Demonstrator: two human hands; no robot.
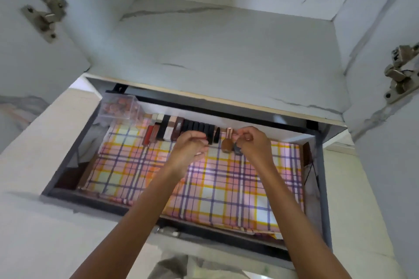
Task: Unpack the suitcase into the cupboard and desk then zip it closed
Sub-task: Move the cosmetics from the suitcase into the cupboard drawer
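Just below the fingertips of the right hand (256, 144) stands a small dark bottle (238, 151); thumb and fingers are curled together and pinch its top, though blur hides the exact hold. Touching that bottle on the side toward the left hand (189, 148) stands a brown bottle (226, 145) with a shiny pinkish cap, upright. The left hand hovers near the right one, a small gap between them, its fingers curled inward; whether they hold anything cannot be told. Behind the left hand's knuckles, and running away from both hands to the left, a row of tubes (172, 129) lies side by side along the back wall of the drawer (90, 202): black ones closest to the fingers, then brown, white and red ones. Further out past that row, in the back left corner, sits a clear box (120, 108) with small brownish pieces inside. Under both wrists and forearms a checked cloth (226, 188) in pink, yellow and purple lines the drawer's floor. Above and beyond the hands opens the pale shelf of the cupboard (215, 47), with a metal hinge (45, 13) well off to the left on an open door and another hinge (399, 72) well off to the right.
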